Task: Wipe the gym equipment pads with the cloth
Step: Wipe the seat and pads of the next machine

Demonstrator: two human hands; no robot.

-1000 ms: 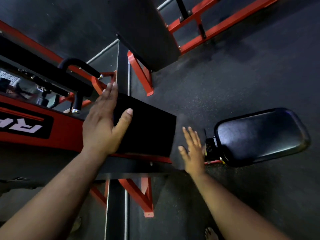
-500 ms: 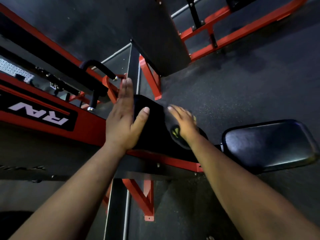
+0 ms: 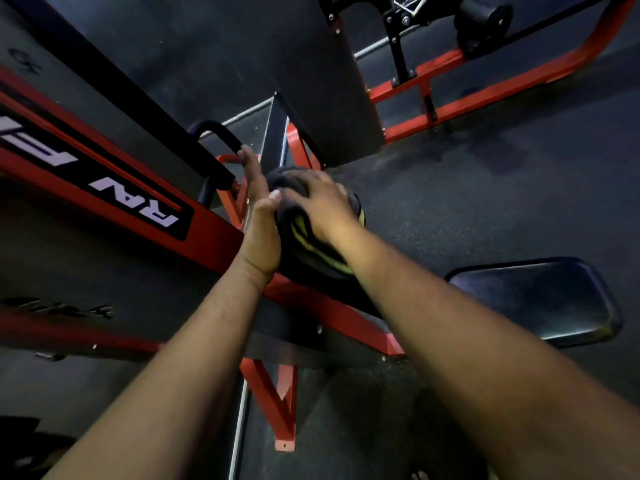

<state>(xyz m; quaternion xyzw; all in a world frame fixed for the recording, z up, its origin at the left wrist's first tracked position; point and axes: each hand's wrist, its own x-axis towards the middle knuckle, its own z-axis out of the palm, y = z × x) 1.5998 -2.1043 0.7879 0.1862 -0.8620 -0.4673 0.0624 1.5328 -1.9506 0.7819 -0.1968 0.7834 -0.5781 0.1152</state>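
A dark cloth with yellow stripes (image 3: 304,233) lies bunched on the black chest pad (image 3: 311,271) of a red-framed gym machine. My right hand (image 3: 322,206) presses down flat on the cloth, fingers spread over it. My left hand (image 3: 258,216) stands edge-on against the pad's left side, fingers straight, thumb touching the cloth. Most of the pad is hidden under cloth and hands. A second black seat pad (image 3: 540,303) sits lower right, untouched.
A red beam with white lettering (image 3: 114,188) runs along the left. A black curved handle (image 3: 214,133) sits just beyond my left fingertips. Red frame legs (image 3: 277,393) stand below the pad. Another red-framed machine (image 3: 450,81) is at the top right on dark rubber floor.
My right hand rose from beside the pad onto its top with the cloth and slid toward the far end. My left hand turned edge-on against the pad's side. The view moved closer.
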